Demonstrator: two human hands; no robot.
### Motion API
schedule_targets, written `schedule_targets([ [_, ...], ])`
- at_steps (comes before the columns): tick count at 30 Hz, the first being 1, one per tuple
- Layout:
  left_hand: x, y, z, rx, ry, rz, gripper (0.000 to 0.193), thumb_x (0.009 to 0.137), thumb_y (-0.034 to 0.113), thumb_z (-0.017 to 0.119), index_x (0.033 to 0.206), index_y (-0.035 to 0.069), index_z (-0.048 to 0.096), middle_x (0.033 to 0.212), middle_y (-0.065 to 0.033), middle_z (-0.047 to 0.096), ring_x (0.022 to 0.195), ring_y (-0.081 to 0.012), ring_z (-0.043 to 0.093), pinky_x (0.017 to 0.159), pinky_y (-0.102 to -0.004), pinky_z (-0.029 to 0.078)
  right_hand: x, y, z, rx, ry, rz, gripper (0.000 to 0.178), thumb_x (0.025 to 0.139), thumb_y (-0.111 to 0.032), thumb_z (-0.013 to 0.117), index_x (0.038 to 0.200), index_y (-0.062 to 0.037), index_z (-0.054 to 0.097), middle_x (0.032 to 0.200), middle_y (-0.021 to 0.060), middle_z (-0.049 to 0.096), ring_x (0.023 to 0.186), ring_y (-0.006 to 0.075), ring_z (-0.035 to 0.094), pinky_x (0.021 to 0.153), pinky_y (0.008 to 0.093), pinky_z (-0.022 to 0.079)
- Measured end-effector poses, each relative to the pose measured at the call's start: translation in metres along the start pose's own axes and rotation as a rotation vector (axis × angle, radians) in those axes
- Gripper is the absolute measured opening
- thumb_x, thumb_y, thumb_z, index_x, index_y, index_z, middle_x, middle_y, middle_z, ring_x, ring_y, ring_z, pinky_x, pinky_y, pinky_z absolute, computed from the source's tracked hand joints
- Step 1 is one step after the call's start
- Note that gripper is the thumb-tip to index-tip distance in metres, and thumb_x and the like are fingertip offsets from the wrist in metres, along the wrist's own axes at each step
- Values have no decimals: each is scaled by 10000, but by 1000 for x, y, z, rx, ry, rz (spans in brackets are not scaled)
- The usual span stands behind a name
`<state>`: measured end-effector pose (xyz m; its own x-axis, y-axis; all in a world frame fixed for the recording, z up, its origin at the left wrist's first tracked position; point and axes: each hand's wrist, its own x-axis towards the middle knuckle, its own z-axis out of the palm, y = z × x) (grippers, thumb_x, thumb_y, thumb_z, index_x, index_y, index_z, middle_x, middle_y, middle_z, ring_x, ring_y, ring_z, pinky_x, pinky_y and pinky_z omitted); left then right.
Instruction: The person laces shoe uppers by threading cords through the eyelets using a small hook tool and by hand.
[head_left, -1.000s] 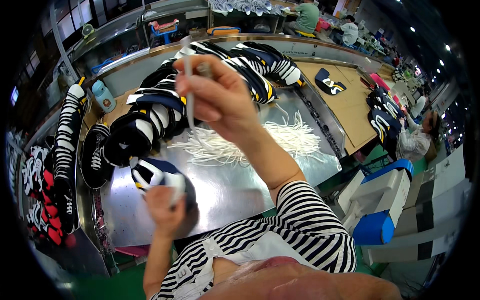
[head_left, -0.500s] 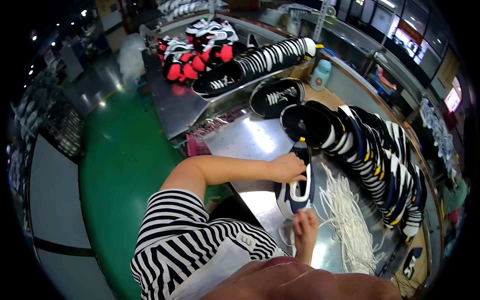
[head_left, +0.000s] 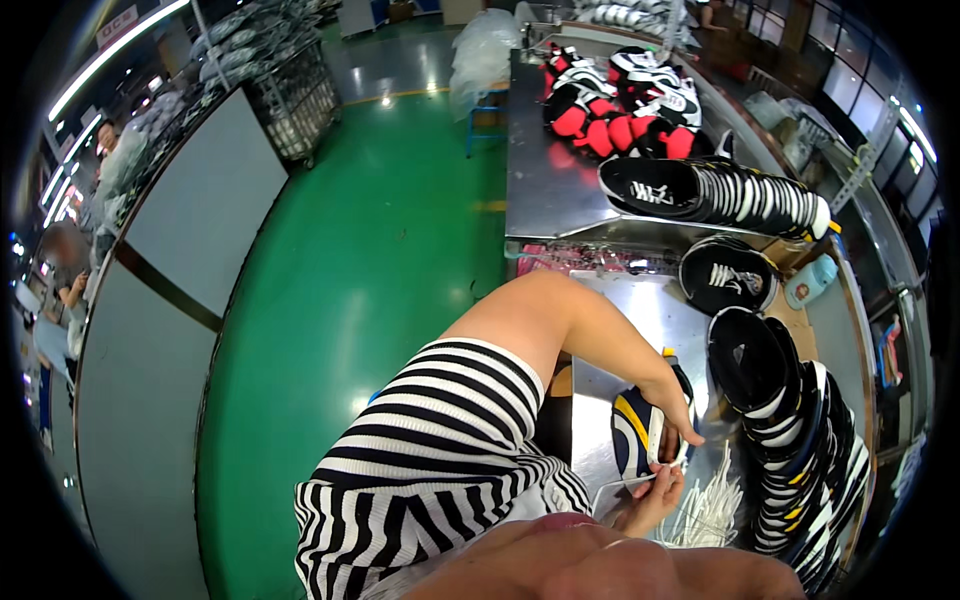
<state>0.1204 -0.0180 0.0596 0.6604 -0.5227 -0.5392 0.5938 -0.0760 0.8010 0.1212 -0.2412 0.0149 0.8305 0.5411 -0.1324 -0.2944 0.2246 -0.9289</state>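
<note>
A navy, white and yellow sneaker (head_left: pixel 628 440) rests on the metal worktop near my body. From its far side my left hand (head_left: pixel 676 408) reaches across the opening and grips the upper, one finger stretched out over the edge. My right hand (head_left: pixel 652 500) is at the near part of the shoe, fingertips pinched together on a white shoelace (head_left: pixel 612 487) that loops out to the left. Part of the lace is hidden by the fingers. Just right of my right hand lies a heap of loose white laces (head_left: pixel 705 510).
Nested black-and-white shoes (head_left: pixel 800 460) form long rows at the right. Beyond are a single black shoe (head_left: pixel 728 275), a light-blue bottle (head_left: pixel 810 281), another nested row (head_left: pixel 740 190) and red-black-white shoes (head_left: pixel 620 105) on a raised metal table (head_left: pixel 545 190). Grey panels (head_left: pixel 150 400) border the green floor (head_left: pixel 330 300).
The view has swung left, so the worktop appears farther right. My right hand has come closer to my left hand at the shoe, holding the lace.
</note>
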Motion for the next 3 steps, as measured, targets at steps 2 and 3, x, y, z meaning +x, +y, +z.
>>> schedule_targets([
  [2, -16, 5, 19, 90, 38, 155, 833, 959, 673, 419, 1402, -29, 496, 1398, -189, 554, 1347, -225, 469, 1181, -350, 210, -2, -5, 5, -2, 88, -4, 121, 994, -142, 586, 1010, -29, 543, 858, 84, 651, 467, 27, 398, 435, 169, 268],
  [3, -20, 1, 18, 77, 50, 159, 833, 959, 673, 419, 1402, -29, 496, 1398, -189, 554, 1347, -225, 469, 1181, -350, 210, 1, -4, 4, 11, 68, -12, 136, 990, -144, 595, 1030, -25, 544, 865, 83, 654, 476, 25, 408, 450, 162, 284],
])
